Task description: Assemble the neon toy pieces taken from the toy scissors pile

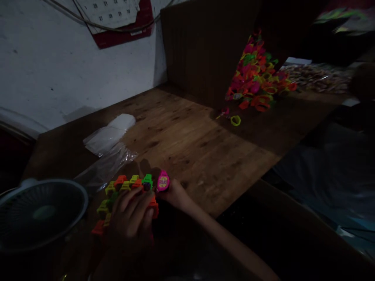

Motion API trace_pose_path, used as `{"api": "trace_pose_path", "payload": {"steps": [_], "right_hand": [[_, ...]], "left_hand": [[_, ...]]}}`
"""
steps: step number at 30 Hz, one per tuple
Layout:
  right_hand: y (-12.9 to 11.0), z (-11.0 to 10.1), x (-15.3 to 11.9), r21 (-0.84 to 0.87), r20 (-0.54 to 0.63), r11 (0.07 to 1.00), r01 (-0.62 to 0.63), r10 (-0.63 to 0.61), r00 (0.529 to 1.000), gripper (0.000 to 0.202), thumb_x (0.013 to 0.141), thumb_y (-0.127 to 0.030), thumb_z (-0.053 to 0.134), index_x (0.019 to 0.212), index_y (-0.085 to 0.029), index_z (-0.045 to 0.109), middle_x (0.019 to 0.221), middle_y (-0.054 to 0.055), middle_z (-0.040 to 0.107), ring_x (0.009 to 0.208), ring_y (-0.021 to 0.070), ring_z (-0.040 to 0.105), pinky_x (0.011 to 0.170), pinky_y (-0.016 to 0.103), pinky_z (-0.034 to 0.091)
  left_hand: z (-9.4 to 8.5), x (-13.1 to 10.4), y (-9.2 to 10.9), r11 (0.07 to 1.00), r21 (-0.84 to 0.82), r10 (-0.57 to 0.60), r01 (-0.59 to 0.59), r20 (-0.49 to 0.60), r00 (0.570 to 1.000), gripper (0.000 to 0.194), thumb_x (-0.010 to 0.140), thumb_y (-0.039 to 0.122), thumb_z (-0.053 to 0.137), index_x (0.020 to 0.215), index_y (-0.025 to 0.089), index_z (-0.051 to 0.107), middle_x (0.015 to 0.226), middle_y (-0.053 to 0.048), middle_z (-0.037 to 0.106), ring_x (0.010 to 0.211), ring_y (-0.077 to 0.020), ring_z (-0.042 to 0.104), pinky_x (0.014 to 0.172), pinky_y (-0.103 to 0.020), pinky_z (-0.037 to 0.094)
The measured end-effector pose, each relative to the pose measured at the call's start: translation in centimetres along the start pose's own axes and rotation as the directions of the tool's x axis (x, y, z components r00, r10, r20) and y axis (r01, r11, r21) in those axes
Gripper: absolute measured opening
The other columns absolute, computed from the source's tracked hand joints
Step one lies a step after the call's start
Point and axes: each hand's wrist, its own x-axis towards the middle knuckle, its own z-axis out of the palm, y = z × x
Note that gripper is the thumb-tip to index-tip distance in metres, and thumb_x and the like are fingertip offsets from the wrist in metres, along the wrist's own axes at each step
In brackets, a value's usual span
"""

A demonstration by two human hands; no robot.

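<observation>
In the dim light my right hand holds a pink toy watch upright by its edge, its yellowish face turned towards me. Beside it, my left hand is curled over a cluster of toy watches, its fingers closed round some of them. An orange toy watch shows at its fingertips and a green toy watch stands just beyond. Yellow toy watches and another orange one show around the hand. The palm and the watches under it are hidden.
A wooden table stretches ahead. Clear plastic bags lie on the left, near a round fan. A heap of colourful plastic watch pieces spills beside a cardboard box. One yellow piece lies apart. A person sits at the right.
</observation>
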Motion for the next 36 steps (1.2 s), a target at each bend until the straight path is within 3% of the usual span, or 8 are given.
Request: {"api": "trace_pose_path", "payload": {"steps": [6,11,15,20,24,28,33,36], "right_hand": [[-0.8,1.1,-0.4,-0.226,0.056,0.965,0.13,-0.12,0.991,0.015,0.072,-0.011,0.058,0.075,-0.016,0.072,0.072,0.001,0.071,0.064,0.0155,0.062,0.059,0.021,0.043],[-1.0,2.3,-0.9,-0.318,-0.067,0.947,0.048,-0.072,0.995,0.018,0.074,-0.016,0.055,0.071,-0.017,0.072,0.071,0.005,0.072,0.059,0.0161,0.06,0.054,0.022,0.041],[-1.9,2.6,-1.1,-0.361,-0.084,0.932,0.009,-0.042,0.996,0.019,0.074,-0.019,0.055,0.068,-0.016,0.073,0.068,0.007,0.072,0.054,0.016,0.058,0.051,0.023,0.039],[-2.1,2.5,-1.5,-0.325,-0.094,0.946,-0.009,-0.023,0.995,0.017,0.073,-0.021,0.058,0.069,-0.014,0.073,0.068,0.008,0.072,0.058,0.0178,0.06,0.052,0.022,0.039],[-1.4,2.4,-1.9,-0.204,-0.09,0.976,0.072,-0.092,0.992,0.023,0.074,-0.023,0.057,0.089,-0.016,0.073,0.077,0.004,0.073,0.069,0.0206,0.064,0.06,0.023,0.044],[-1.9,2.7,-2.4,-0.182,-0.11,0.976,0.123,-0.144,0.983,0.024,0.076,-0.023,0.053,0.089,-0.017,0.072,0.08,0.004,0.072,0.073,0.02,0.065,0.064,0.023,0.046],[-2.4,3.7,-2.6,-0.208,-0.143,0.974,0.087,-0.119,0.983,0.026,0.08,-0.028,0.05,0.093,-0.02,0.071,0.082,0.006,0.073,0.072,0.0196,0.065,0.065,0.024,0.048],[-1.4,4.4,-2.6,-0.237,-0.199,0.971,-0.014,-0.035,0.979,0.031,0.08,-0.028,0.047,0.098,-0.019,0.071,0.089,0.009,0.073,0.073,0.0224,0.067,0.065,0.028,0.049]], "left_hand": [[-0.2,-0.1,0.0,0.999,0.044,-0.01,0.012,-0.045,0.999,0.043,0.084,0.024,0.053,0.127,0.021,0.052,0.117,-0.006,0.064,0.118,-0.026,0.05,0.099,-0.045,0.041],[0.1,0.3,0.1,0.994,0.048,-0.096,0.098,-0.034,0.995,0.048,0.088,0.03,0.046,0.134,0.016,0.043,0.132,-0.012,0.052,0.126,-0.0286,0.043,0.104,-0.048,0.036],[0.3,0.7,0.7,0.989,0.065,-0.128,0.129,-0.019,0.992,0.047,0.089,0.031,0.045,0.133,0.015,0.045,0.135,-0.013,0.05,0.129,-0.0296,0.039,0.106,-0.049,0.033],[0.5,-0.1,1.0,0.992,0.073,-0.097,0.107,-0.125,0.987,0.03,0.084,0.02,0.052,0.114,0.017,0.06,0.108,-0.008,0.067,0.113,-0.0263,0.052,0.098,-0.047,0.039],[0.9,-0.6,0.6,0.993,0.052,-0.09,0.103,-0.199,0.976,0.022,0.083,0.014,0.052,0.102,0.017,0.062,0.098,-0.006,0.068,0.101,-0.0227,0.056,0.09,-0.042,0.045],[1.2,-0.7,0.2,0.992,0.047,-0.107,0.117,-0.181,0.978,0.019,0.084,0.013,0.05,0.096,0.019,0.064,0.092,-0.003,0.069,0.097,-0.0208,0.055,0.09,-0.039,0.044],[1.0,-0.5,0.4,0.99,0.037,-0.133,0.139,-0.14,0.981,0.026,0.087,0.02,0.048,0.109,0.018,0.061,0.109,-0.007,0.066,0.114,-0.0247,0.049,0.097,-0.044,0.041],[0.6,0.4,0.6,0.976,0.147,-0.161,0.163,-0.028,0.987,0.04,0.09,0.026,0.043,0.129,0.02,0.049,0.136,-0.007,0.051,0.131,-0.0308,0.035,0.103,-0.054,0.033]]}}
